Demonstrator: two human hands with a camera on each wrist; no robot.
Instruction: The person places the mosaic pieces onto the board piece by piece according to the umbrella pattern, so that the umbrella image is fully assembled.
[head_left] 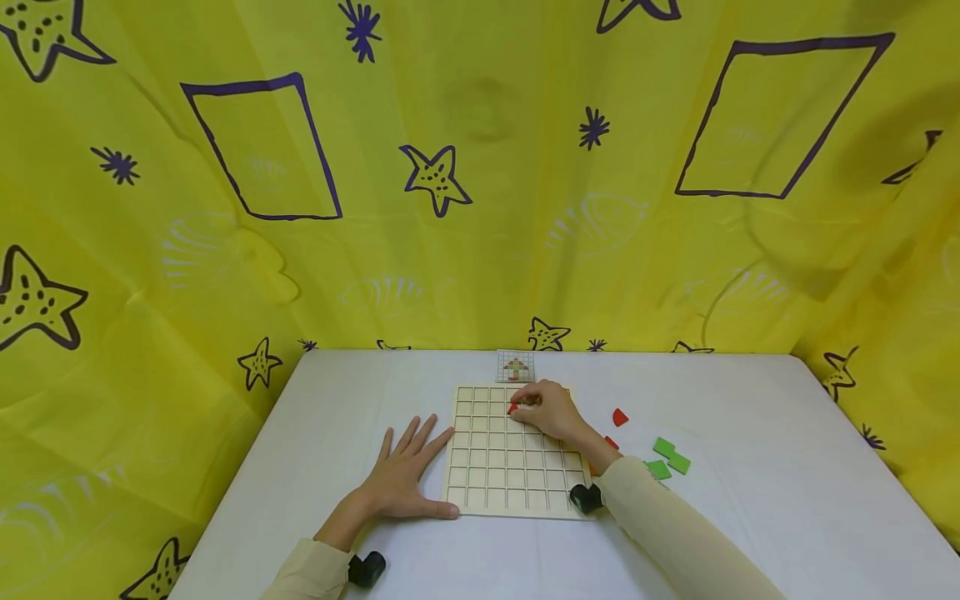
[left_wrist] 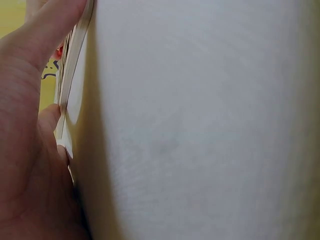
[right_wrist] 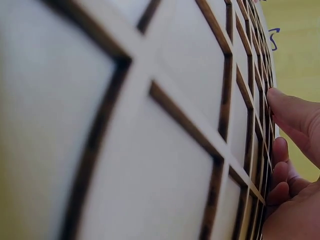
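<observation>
A wooden grid board (head_left: 487, 457) with square recesses lies on the white table. Over its upper part, my right hand (head_left: 553, 411) pinches a small red piece (head_left: 513, 408) between thumb and fingers, right at a cell near the far edge. Along the board's left edge my left hand (head_left: 405, 477) lies spread, thumb and a fingertip touching the rim. In the left wrist view that hand (left_wrist: 25, 130) is beside the board's side edge (left_wrist: 75, 55). The right wrist view has the fingers (right_wrist: 295, 112) close against the grid, with the red piece hidden.
A small pattern card (head_left: 516, 366) with a coloured figure on a grid lies beyond the board. To the right are a red quarter-round piece (head_left: 619, 417), another red piece (head_left: 612, 442) partly behind the wrist, and several green pieces (head_left: 678, 462). A yellow curtain (head_left: 510, 250) hangs behind the table.
</observation>
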